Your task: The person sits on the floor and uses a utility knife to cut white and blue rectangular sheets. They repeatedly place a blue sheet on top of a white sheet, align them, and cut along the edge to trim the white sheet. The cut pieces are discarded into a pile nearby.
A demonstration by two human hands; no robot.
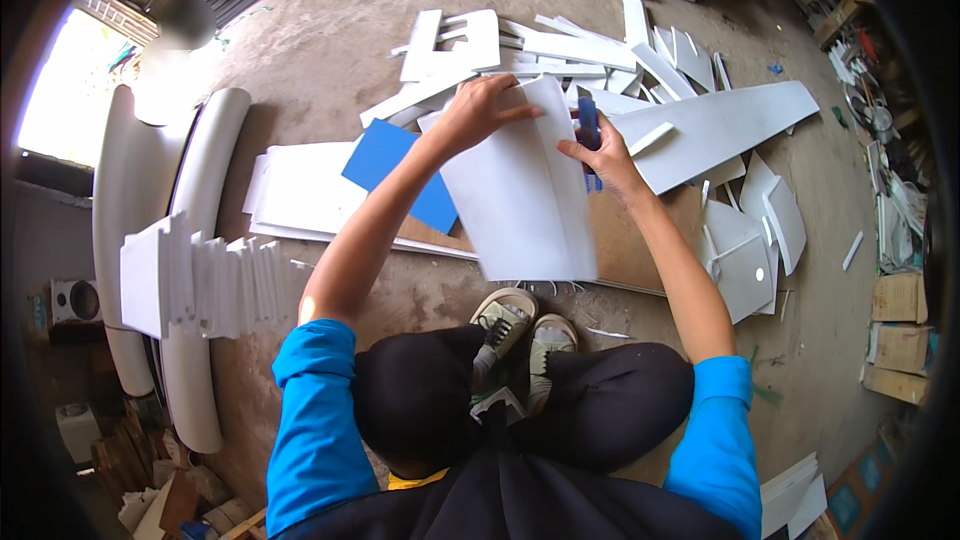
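My left hand (485, 112) grips the upper left edge of a white sheet (515, 200), its thumb lying on the near face. The sheet is tilted up above a brown board (640, 230) and looks slightly blurred at its lower end. Beside the sheet's right edge, my right hand (607, 155) is closed around a blue utility knife (588, 118); its blade cannot be made out. A blue square sheet (385, 162) lies left of the white sheet, on top of a flat white panel stack (305, 185).
White offcuts (580, 50) are heaped beyond my hands. A long white panel (720, 130) and scrap pieces (745, 260) lie to the right. White rolls (205, 240) and a stack of white pieces (150, 280) stand at left. Cardboard boxes (897, 345) line the right side.
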